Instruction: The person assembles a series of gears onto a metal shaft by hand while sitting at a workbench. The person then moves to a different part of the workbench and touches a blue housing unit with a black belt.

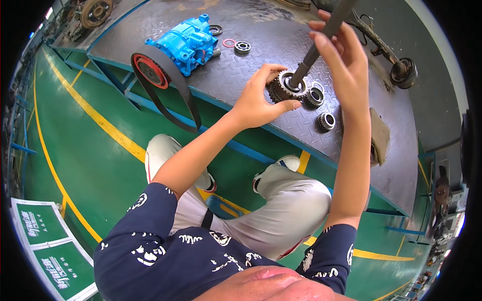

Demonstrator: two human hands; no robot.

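Note:
My left hand (258,100) is around a thick dark toothed gear (282,93) on the metal table, its thumb on the near side and its fingers on the far side. A long dark steel shaft (314,55) stands tilted, its lower end in the gear's bore. Higher up, my right hand (346,60) holds this shaft between thumb and fingers. Just right of the held gear sits a smaller ring gear (315,96), close against it. Nearer the table's front edge lies another small gear (326,122) with a bright rim.
A blue motor-like housing (186,42) with a red pulley and black belt (173,108) stands left on the table (241,70). Near it lie a bearing (242,47) and a red ring (229,43). A folded brown cloth (380,135) and an axle-like part (381,45) are at right.

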